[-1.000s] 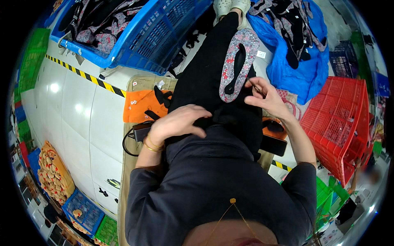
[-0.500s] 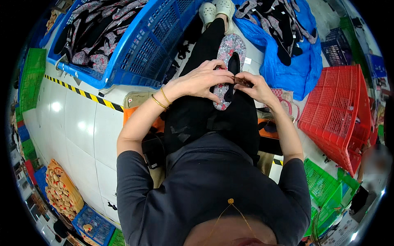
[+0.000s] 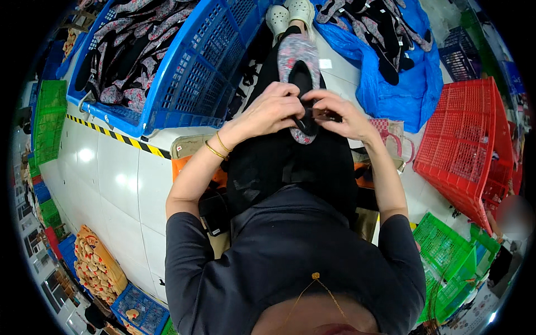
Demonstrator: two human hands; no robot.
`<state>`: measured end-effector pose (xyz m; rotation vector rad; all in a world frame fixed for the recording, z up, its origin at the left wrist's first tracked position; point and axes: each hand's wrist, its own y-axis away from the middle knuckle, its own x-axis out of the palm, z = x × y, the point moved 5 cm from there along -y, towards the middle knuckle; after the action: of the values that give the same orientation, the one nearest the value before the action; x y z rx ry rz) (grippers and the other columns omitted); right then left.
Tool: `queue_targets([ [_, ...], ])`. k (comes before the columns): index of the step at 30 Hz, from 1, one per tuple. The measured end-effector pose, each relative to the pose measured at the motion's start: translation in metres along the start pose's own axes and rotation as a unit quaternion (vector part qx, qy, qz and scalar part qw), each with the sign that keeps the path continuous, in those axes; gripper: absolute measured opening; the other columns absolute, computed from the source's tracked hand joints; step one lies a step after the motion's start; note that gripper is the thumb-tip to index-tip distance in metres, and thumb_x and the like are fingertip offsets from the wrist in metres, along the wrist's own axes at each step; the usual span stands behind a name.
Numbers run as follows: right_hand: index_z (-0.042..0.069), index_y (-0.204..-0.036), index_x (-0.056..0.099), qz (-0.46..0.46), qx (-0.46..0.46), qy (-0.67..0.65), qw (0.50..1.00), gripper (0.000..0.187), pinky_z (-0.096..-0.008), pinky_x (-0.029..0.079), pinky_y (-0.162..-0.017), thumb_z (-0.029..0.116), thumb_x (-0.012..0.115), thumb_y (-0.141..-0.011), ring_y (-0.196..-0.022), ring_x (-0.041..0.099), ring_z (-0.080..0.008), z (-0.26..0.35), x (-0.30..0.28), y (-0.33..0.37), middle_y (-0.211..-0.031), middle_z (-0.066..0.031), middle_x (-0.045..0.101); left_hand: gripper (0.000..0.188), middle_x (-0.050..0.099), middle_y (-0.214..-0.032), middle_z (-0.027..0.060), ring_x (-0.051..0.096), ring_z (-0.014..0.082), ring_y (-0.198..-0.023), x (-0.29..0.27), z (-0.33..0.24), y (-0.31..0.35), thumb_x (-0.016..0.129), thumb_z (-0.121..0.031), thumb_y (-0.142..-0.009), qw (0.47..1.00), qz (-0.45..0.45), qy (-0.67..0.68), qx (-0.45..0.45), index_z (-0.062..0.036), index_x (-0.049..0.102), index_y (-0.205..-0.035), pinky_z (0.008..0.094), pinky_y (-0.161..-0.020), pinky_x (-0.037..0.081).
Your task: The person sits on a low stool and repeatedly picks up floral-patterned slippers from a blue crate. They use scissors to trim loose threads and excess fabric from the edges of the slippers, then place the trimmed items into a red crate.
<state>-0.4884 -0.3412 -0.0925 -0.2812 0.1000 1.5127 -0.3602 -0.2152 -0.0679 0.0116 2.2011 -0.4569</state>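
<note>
A grey and pink patterned slipper (image 3: 298,51) with a black inside lies over my lap, its toe pointing away from me. The toe is smeared by motion. My left hand (image 3: 276,110) is closed on the slipper's left edge, beside the dark opening. From the other side my right hand (image 3: 341,114) reaches in, thumb and fingers bent at the opening's right edge. A small dark brown object shows partly under the right hand's fingers; its kind is hidden. Below the hands the patterned heel stays visible.
A blue crate (image 3: 184,72) full of similar slippers stands at the far left. More slippers lie on a blue plastic sheet (image 3: 385,103) at the far right. A red crate (image 3: 455,134) and green crates (image 3: 446,245) stand to my right. Yellow-black tape (image 3: 120,132) crosses the floor.
The slipper has shifted left and its toe has tilted, with the black opening now wider. My right hand has turned, bringing its fingers to the opening, and the brown object is more hidden.
</note>
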Motion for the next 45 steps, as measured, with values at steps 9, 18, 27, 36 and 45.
queue_targets([
  [9,0.002,-0.090,0.056,-0.125,0.033,0.022,0.991,0.024,-0.0226,0.038,-0.061,-0.002,0.075,-0.076,-0.072,0.048,-0.0090,-0.019,0.007,0.016,-0.089,-0.0023,0.053,0.025,0.057,-0.092,0.0097,0.057,0.0262,-0.093,0.005,0.009,0.020,0.077,-0.012,-0.069,0.996,-0.050,0.016,-0.069,-0.0065,0.058,-0.085,0.0335,-0.077,0.046],
  [18,0.004,-0.077,0.051,-0.266,-0.041,0.116,0.956,0.026,-0.0239,0.037,-0.054,-0.006,0.075,-0.074,-0.064,0.048,-0.0111,-0.021,0.026,0.030,-0.086,-0.0045,0.055,0.041,0.056,-0.084,0.0074,0.053,0.0240,-0.085,0.006,0.001,0.019,0.079,-0.025,-0.075,0.983,-0.037,0.076,-0.166,-0.0052,0.063,-0.107,0.0346,-0.075,0.044],
  [27,0.002,-0.080,0.055,-0.283,-0.073,0.127,0.948,0.022,-0.0244,0.039,-0.054,-0.006,0.075,-0.074,-0.065,0.050,-0.0124,-0.018,0.022,0.030,-0.087,-0.0062,0.057,0.016,0.063,-0.073,0.0036,0.056,0.0154,-0.073,0.035,0.019,0.014,0.075,-0.020,-0.080,0.954,-0.060,0.173,-0.238,-0.0054,0.073,-0.087,0.0292,-0.068,0.044],
  [36,0.001,-0.080,0.053,-0.281,-0.069,0.115,0.950,0.026,-0.0228,0.039,-0.056,-0.006,0.076,-0.072,-0.067,0.049,-0.0106,-0.018,0.019,0.029,-0.090,-0.0053,0.058,0.020,0.069,-0.081,0.0023,0.061,0.0072,-0.074,0.039,0.030,0.017,0.074,-0.023,-0.084,0.869,0.006,0.358,-0.343,-0.0030,0.072,-0.089,0.0242,-0.067,0.048],
  [45,0.002,-0.080,0.055,-0.267,-0.033,0.098,0.958,0.025,-0.0246,0.043,-0.061,-0.004,0.077,-0.072,-0.075,0.056,-0.0134,-0.014,0.019,0.029,-0.093,-0.0060,0.060,0.018,0.066,-0.080,0.0009,0.058,0.0048,-0.074,0.047,0.036,0.023,0.067,-0.018,-0.091,0.816,-0.045,0.470,-0.334,0.0005,0.065,-0.089,0.0210,-0.068,0.047],
])
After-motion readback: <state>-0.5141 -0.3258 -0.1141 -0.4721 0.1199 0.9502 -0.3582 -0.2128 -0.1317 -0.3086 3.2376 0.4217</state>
